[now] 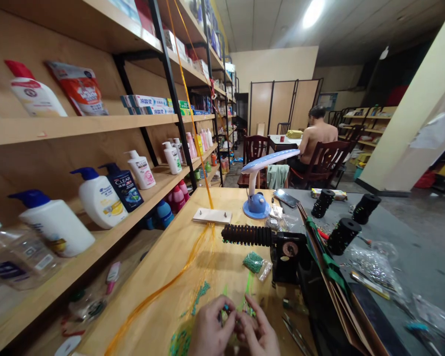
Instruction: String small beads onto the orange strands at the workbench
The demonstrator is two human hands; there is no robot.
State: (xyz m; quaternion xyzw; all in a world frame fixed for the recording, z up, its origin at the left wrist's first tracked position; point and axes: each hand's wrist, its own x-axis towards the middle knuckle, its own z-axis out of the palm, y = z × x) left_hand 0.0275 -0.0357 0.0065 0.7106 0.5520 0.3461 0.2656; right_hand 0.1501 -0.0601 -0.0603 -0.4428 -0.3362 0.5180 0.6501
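Observation:
My left hand (208,330) and my right hand (257,330) meet at the bottom edge over a wooden table (170,257). Both are closed in a pinch around small green beads and thin thread (230,310) held between the fingertips. Loose green beads (199,294) lie scattered on the wood just ahead of my hands, and more at the bottom (180,342). A small bag of green beads (252,261) sits farther ahead. Orange strands (159,292) run from the left of my hands up to the shelves.
A black machine with a ribbed spindle (261,237) stands ahead, beside a blue desk lamp (257,198), a small wooden board (212,215) and black spools (343,235). Scissors (294,333) lie right of my hands. Shelves of bottles (100,195) line the left. A person (319,138) sits beyond.

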